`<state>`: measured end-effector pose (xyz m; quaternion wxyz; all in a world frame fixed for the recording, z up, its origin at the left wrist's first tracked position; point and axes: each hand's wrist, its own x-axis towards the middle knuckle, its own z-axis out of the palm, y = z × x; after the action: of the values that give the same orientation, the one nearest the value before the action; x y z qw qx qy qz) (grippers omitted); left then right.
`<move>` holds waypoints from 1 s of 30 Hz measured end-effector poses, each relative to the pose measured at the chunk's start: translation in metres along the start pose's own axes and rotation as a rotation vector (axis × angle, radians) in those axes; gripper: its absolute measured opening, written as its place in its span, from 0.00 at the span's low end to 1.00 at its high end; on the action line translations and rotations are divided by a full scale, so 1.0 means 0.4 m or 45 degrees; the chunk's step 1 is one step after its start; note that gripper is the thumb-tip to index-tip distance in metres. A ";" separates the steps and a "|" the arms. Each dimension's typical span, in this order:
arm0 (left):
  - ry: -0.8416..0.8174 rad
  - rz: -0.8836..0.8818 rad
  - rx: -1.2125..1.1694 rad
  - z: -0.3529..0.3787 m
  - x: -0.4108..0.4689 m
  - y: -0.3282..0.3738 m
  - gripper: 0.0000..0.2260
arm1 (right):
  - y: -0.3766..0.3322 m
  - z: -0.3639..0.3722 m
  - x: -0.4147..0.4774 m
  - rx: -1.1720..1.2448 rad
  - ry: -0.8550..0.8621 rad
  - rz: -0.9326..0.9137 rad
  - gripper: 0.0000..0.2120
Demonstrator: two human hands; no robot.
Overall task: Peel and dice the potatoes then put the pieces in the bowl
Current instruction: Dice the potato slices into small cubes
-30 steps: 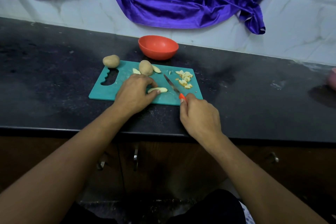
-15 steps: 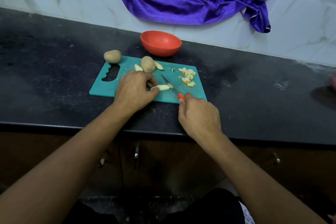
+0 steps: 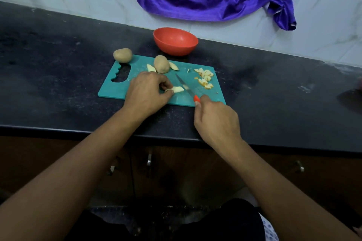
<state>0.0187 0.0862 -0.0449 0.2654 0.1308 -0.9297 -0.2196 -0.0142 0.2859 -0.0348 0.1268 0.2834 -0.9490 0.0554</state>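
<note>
On the teal plastic cutting board [image 3: 121, 88], the left hand [image 3: 146, 92] is pinching a pale potato wedge [image 3: 176, 89], while the right hand [image 3: 216, 121] is gripping the orange-handled knife [image 3: 188, 90] beside it.

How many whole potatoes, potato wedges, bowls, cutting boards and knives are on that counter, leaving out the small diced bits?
Whole potatoes: 2
Potato wedges: 3
Orange-red bowl: 1
Teal cutting board: 1
Knife: 1
Total: 8
</note>
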 end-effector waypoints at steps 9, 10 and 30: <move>0.004 -0.006 -0.009 -0.001 -0.001 0.002 0.06 | -0.008 -0.016 0.011 -0.053 -0.097 -0.047 0.15; 0.007 -0.005 -0.008 -0.002 -0.002 0.002 0.06 | -0.009 -0.014 0.008 -0.048 -0.080 -0.030 0.15; 0.009 -0.017 0.020 -0.010 -0.009 0.010 0.07 | -0.011 -0.023 0.008 -0.002 -0.089 -0.058 0.16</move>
<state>0.0232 0.0894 -0.0416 0.2661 0.1398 -0.9295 -0.2135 -0.0126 0.2822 -0.0251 0.0950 0.3065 -0.9462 0.0417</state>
